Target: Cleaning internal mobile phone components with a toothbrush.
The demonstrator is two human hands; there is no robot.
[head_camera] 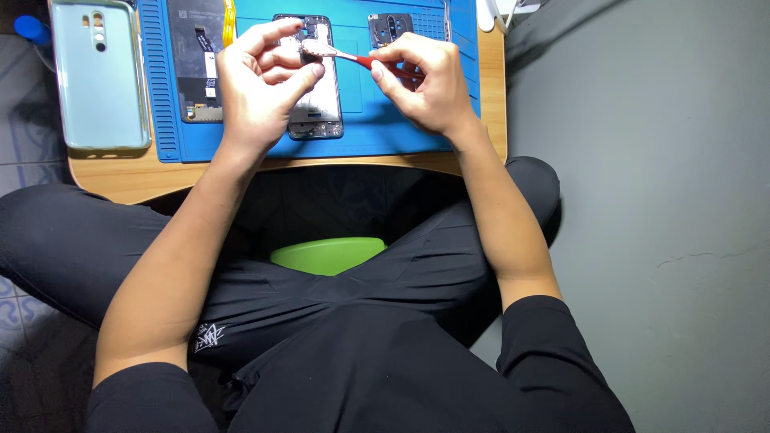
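Note:
An opened phone frame (pixel 319 104) lies on a blue work mat (pixel 377 120). My left hand (pixel 261 84) rests over its left side, thumb and forefinger pinching at a small part near the phone's top. My right hand (pixel 425 80) grips red-handled tweezers (pixel 345 56) whose metal tips meet the left fingers above the phone. What sits between the tips is too small to tell.
A pale green phone back cover (pixel 100 76) lies on the wooden table (pixel 120 180) at left. A dark circuit board (pixel 196 56) and a camera module piece (pixel 389 26) lie on the mat. A green bowl (pixel 325 255) sits under the table between my crossed legs. Grey floor (pixel 642 200) extends right.

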